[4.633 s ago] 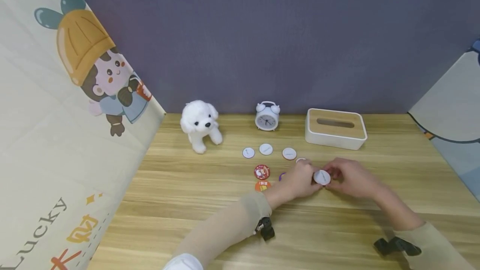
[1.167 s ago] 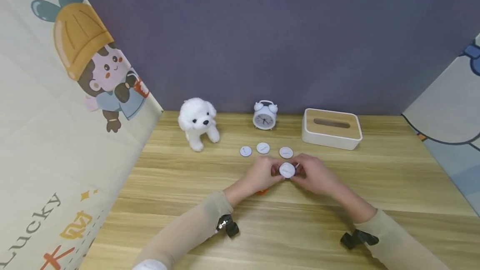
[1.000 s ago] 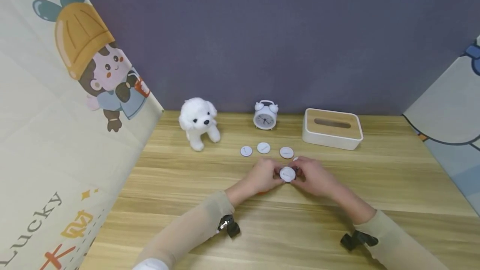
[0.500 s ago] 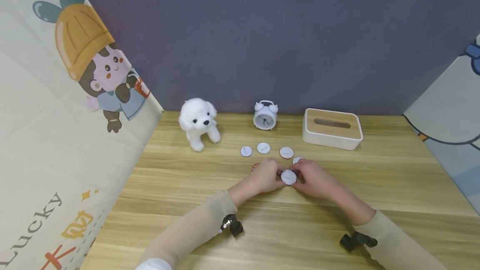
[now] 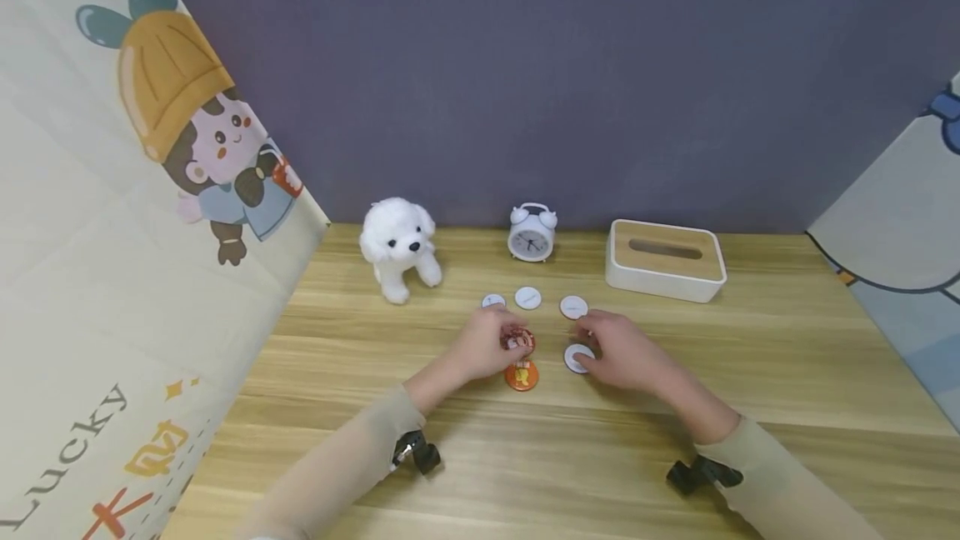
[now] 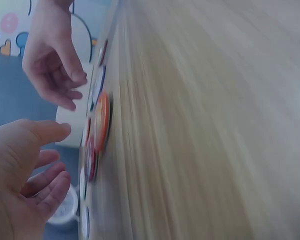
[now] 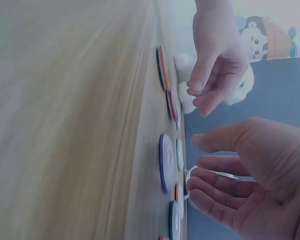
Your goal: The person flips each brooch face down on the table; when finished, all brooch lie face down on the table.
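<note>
In the head view a round pin badge lies white back up; its rim shows purple in the right wrist view. My right hand is at its right edge, thumb and fingers apart, gripping nothing. My left hand hovers over a red picture badge, partly covering it. In the left wrist view its fingers are loosely bent and hold nothing. An orange badge lies picture up just below the red one. Behind them are white-backed badges, at left, middle and right.
Along the back of the wooden table stand a white plush dog, a white alarm clock and a tissue box with a wooden lid. A dark wall rises behind them.
Both hands held a white-backed badge between them and lowered it; now it lies on the table. The hands have parted, the left moving left to the red badge, uncovering the orange one.
</note>
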The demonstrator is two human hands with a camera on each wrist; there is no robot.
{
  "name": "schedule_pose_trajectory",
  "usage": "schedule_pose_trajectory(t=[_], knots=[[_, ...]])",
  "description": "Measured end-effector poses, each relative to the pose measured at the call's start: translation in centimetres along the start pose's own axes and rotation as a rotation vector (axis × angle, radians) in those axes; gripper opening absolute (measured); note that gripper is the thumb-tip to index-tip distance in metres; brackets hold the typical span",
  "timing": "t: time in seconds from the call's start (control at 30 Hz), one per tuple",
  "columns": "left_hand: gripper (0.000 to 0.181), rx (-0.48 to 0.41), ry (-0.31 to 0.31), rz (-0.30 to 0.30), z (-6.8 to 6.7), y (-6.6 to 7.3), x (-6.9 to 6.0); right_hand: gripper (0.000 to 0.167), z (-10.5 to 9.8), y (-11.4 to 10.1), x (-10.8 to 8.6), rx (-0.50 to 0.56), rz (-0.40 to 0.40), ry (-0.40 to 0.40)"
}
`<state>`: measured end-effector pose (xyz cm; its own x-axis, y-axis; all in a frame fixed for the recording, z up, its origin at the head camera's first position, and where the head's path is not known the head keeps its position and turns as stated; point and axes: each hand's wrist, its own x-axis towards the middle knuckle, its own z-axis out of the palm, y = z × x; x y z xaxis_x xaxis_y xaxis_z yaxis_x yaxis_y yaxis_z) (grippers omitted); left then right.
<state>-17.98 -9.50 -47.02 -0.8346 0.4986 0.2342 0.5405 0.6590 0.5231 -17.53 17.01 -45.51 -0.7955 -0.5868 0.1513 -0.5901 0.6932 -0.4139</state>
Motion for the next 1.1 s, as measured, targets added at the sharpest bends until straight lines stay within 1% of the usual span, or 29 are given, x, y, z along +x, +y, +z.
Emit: schedule_pose_trajectory(t=[0.13, 0.23, 0.4, 0.53, 0.63, 0.7, 0.83, 0.93, 1.03, 1.1], knots=[[0.041, -0.028, -0.004, -0.069, -0.9, -1.1, -0.9, 0.027, 0.4, -0.9, 1.1, 0.022, 0.005, -0.007], [0.04, -0.04, -0.021, -0.088, -1.1, -1.6, -1.3, 0.027, 0.8, -1.5, 2.0, 0.04, -0.007, -0.016], [0.034, -0.033, -0.035, -0.067, -0.6, -1.9, -1.6, 0.028, 1.8, -2.4, 3.3, 0.063, -0.042, -0.035], [0.03, -0.026, -0.012, -0.045, 0.2, -1.9, -1.3, 0.031, 2.6, -2.9, 4.0, 0.078, -0.052, -0.045], [0.027, -0.041, 0.007, -0.056, 0.5, -1.9, -1.1, 0.03, 3.0, -3.0, 4.4, 0.083, -0.047, -0.031], [0.027, -0.053, 0.007, -0.069, 0.6, -1.8, -1.0, 0.03, 3.1, -2.9, 4.5, 0.091, -0.038, -0.017], [0.027, -0.085, -0.021, -0.092, 0.7, -1.9, -0.8, 0.025, 3.1, -2.6, 4.4, 0.12, -0.015, 0.02], [0.026, -0.123, -0.025, -0.102, 0.5, -1.6, -0.5, 0.018, 2.9, -2.3, 4.5, 0.136, 0.002, 0.069], [0.023, -0.151, 0.007, -0.102, 0.2, -1.2, -0.1, 0.016, 2.5, -2.2, 4.7, 0.146, 0.021, 0.138], [0.019, -0.164, 0.05, -0.093, 0.0, -0.9, 0.1, 0.014, 2.3, -2.2, 4.9, 0.149, 0.027, 0.187]])
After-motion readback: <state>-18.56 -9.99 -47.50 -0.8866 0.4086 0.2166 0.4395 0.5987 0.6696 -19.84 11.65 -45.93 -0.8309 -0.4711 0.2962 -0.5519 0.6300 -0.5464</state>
